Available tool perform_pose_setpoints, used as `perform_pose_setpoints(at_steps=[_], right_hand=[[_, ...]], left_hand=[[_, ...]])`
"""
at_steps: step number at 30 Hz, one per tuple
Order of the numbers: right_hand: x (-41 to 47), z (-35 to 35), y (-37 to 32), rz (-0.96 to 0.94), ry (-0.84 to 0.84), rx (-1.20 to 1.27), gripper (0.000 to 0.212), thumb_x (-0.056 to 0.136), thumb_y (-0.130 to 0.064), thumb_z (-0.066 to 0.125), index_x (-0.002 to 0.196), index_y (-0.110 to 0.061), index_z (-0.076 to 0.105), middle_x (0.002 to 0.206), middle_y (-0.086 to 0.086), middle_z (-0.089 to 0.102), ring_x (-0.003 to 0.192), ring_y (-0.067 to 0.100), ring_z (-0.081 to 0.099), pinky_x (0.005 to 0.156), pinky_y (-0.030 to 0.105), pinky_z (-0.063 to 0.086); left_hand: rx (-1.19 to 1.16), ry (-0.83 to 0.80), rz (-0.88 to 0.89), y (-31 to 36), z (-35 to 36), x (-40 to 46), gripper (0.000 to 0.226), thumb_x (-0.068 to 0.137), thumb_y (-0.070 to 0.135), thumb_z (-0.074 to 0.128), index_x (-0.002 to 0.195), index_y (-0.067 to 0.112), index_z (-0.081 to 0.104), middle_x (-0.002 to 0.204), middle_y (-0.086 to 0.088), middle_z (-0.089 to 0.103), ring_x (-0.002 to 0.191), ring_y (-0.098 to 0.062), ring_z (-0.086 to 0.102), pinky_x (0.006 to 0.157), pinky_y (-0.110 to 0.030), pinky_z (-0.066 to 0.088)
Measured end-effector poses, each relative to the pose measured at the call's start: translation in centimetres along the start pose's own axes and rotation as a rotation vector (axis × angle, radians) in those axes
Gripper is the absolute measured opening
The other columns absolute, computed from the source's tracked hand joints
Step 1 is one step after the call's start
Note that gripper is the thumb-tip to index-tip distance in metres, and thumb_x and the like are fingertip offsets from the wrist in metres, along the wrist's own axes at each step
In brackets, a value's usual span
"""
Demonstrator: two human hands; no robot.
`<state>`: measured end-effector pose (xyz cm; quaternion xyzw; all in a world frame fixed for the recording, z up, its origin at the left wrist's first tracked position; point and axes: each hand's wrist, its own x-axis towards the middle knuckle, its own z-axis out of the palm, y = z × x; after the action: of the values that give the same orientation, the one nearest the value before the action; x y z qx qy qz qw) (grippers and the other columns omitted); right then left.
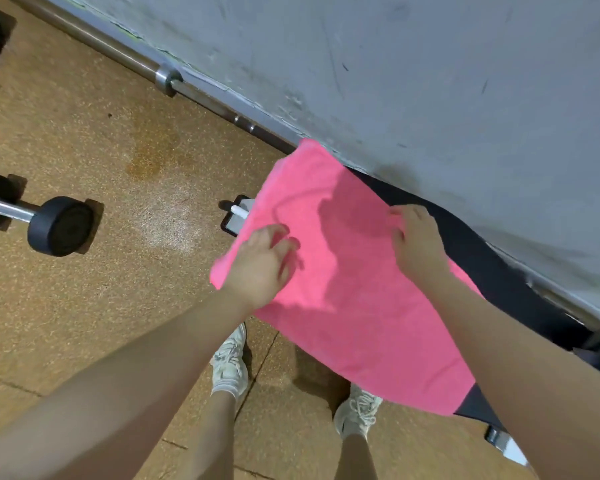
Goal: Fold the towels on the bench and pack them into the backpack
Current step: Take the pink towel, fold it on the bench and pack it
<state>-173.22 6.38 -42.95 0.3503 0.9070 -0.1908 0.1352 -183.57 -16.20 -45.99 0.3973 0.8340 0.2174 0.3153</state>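
Speckled brown gym flooring surrounds a dark tabletop (492, 268) set against a grey wall (430, 81). One pink towel (343, 306) lies spread across the tabletop, its left and near edges overhanging. Folding is judged just starting. The left hand (260, 268) rests on the left edge, fingers loosely curled; its grip cannot be confirmed. The right hand (416, 244) pinches the far edge. Next move: carry one edge across to the opposite edge. No backpack is visible. A phone (236, 220) and dumbbell (49, 223) lie left, apart.

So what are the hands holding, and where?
Both are on the pink towel. The right hand pinches its far edge; the left hand rests near its left edge, grip unclear.
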Motion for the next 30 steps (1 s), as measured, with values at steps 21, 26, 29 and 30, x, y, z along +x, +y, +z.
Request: perform_pose_setpoints(at_steps=[21, 26, 29, 30], right_hand=[[-10.9, 0.7, 28.0, 0.171, -0.111, 0.208, 0.017, 0.091, -0.02, 0.052, 0.102, -0.007, 0.056, 0.104, 0.014, 0.051, 0.097, 0.029, 0.049, 0.08, 0.037, 0.041], [-9.1, -1.1, 30.9, 0.378, -0.031, 0.578, 0.016, 0.089, -0.01, 0.053, 0.074, -0.016, 0.049, 0.087, 0.013, 0.059, 0.078, 0.029, 0.061, 0.074, 0.046, 0.056], [-8.7, -3.3, 33.5, 0.347, 0.068, 0.466, 0.007, 0.088, -0.01, 0.052, 0.081, -0.011, 0.053, 0.069, 0.008, 0.058, 0.072, 0.032, 0.062, 0.074, 0.044, 0.053], [-8.6, -4.2, 34.2, 0.321, 0.088, 0.389, 0.005, 0.089, -0.011, 0.052, 0.087, -0.009, 0.057, 0.071, 0.008, 0.058, 0.074, 0.03, 0.06, 0.071, 0.036, 0.047]], left_hand=[[0.326, -0.187, -0.039, 26.3, 24.8, -3.4, 0.051, 0.074, 0.04, 0.057, 0.121, 0.021, 0.059, 0.127, -0.014, 0.055, 0.109, -0.036, 0.058, 0.088, -0.043, 0.049], [0.356, -0.234, -0.048, 28.0, 27.3, -2.1, 0.072, 0.094, 0.043, 0.041, 0.147, 0.029, -0.006, 0.15, -0.002, -0.027, 0.142, -0.028, -0.017, 0.111, -0.037, -0.014], [0.317, -0.25, 0.029, 30.3, 28.6, -0.3, 0.067, 0.095, 0.044, 0.035, 0.147, 0.028, -0.005, 0.154, -0.004, -0.021, 0.142, -0.026, -0.019, 0.113, -0.036, -0.012], [0.298, -0.268, 0.053, 31.3, 29.0, 0.3, 0.065, 0.096, 0.044, 0.033, 0.147, 0.027, -0.003, 0.154, -0.005, -0.021, 0.142, -0.026, -0.019, 0.112, -0.035, -0.013]])
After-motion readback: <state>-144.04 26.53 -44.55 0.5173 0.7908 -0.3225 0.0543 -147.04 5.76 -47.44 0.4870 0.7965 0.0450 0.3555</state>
